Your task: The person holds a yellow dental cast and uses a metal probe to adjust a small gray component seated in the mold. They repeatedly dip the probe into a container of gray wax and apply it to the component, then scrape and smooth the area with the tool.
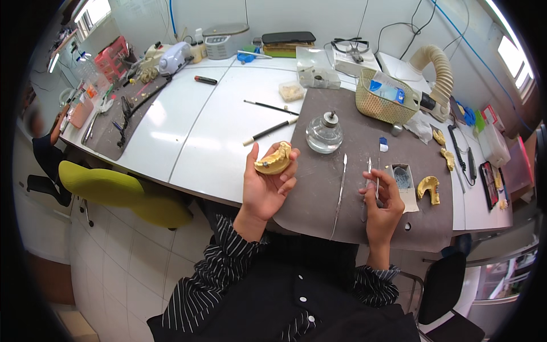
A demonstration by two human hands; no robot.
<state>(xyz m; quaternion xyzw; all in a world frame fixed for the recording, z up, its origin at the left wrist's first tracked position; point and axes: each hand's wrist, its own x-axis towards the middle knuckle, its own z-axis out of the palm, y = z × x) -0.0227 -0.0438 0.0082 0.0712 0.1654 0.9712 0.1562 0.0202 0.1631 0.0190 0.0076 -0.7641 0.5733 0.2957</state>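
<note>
My left hand (266,191) is closed round a yellow plaster dental model (274,162), tilted above the table by the mat's left edge. A small grey-blue spot shows on its side. In my right hand (383,208), thumb and fingers pinch a slim metal dental instrument (377,181), its tip pointing away from me; the fingers hide part of it. A second thin metal tool (369,165) shows close beside that hand. Between my hands a long metal carver (340,196) lies on the grey mat (310,211). Just past my right hand sits a small box with dark grey material (403,177).
A glass spirit burner (324,135) stands beyond my hands. More yellow models (428,190) lie to the right. A woven basket (380,102) and a ribbed suction hose (439,74) are behind. Two brushes (270,131) lie left; a green chair (122,191) stands there, another person beyond it.
</note>
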